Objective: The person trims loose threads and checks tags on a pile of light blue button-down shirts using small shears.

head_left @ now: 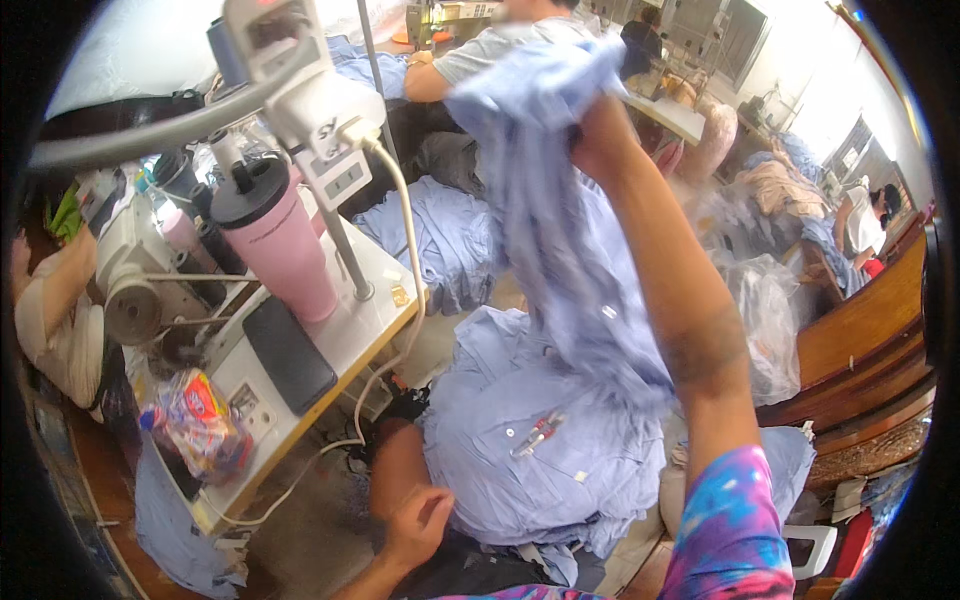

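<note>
Right sleeve (728, 525), short, one: is showing tie-dye blotches of pink, purple, blue and white. Shirt cloth (540, 594), lower edge: is repeating purple and pink. Right hand (600, 135) and left hand (415, 527): are appearing bare.

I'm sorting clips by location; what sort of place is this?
Probably a garment sewing workshop: a sewing machine stands on the white table, blue garments lie heaped, and a person in grey is beside another machine.

Lettering on pink tumbler (285, 255), printed packet (205, 430)

Right grip (602, 138) high, left grip (415, 528) low
</note>
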### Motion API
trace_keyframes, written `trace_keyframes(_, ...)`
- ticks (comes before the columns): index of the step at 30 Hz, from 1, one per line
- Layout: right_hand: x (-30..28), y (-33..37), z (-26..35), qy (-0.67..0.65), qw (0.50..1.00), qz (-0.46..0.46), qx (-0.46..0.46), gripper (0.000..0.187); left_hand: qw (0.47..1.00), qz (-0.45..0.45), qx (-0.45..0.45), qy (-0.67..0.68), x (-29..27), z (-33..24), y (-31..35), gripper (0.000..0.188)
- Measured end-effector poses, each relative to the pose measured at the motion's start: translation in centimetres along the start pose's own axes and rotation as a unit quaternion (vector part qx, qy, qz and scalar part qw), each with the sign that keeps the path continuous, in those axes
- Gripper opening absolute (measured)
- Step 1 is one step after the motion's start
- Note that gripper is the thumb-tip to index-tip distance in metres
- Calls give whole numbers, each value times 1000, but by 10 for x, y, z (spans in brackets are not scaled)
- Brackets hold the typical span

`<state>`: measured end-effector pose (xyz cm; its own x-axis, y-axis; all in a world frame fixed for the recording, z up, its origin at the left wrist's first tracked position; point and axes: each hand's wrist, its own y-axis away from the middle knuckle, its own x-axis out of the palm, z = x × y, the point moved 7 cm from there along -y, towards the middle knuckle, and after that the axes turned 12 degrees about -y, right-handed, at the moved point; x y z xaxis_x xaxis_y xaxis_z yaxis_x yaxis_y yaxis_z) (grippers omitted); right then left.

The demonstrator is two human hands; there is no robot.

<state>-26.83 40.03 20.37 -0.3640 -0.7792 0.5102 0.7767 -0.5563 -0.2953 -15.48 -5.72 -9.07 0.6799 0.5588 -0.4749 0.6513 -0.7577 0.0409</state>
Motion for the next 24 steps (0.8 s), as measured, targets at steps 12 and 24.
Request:
trace_keyframes(12,-81,-85,-303,192,920,-150,307,49,982,-10,-111,-155,-14,68,6,13)
trace_keyframes(24,-125,304,-76,539,829,-41,143,27,985,-32,135,-105,-21,-50,-49,18)
